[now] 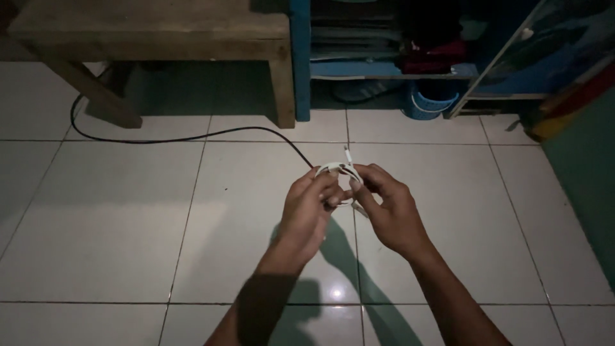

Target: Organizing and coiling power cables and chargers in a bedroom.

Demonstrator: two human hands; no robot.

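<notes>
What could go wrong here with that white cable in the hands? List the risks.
The white cable is bunched in small loops between the left hand and right hand; the loops could tangle or kink. Its loose plug end sticks up free above the fingers and may slip out, letting the coil spring open. The dim light makes fine handling harder, and the black cord across the tiled floor could catch a foot.

Two bare forearms, hands [349, 205] ungloved, sleeveless
</notes>
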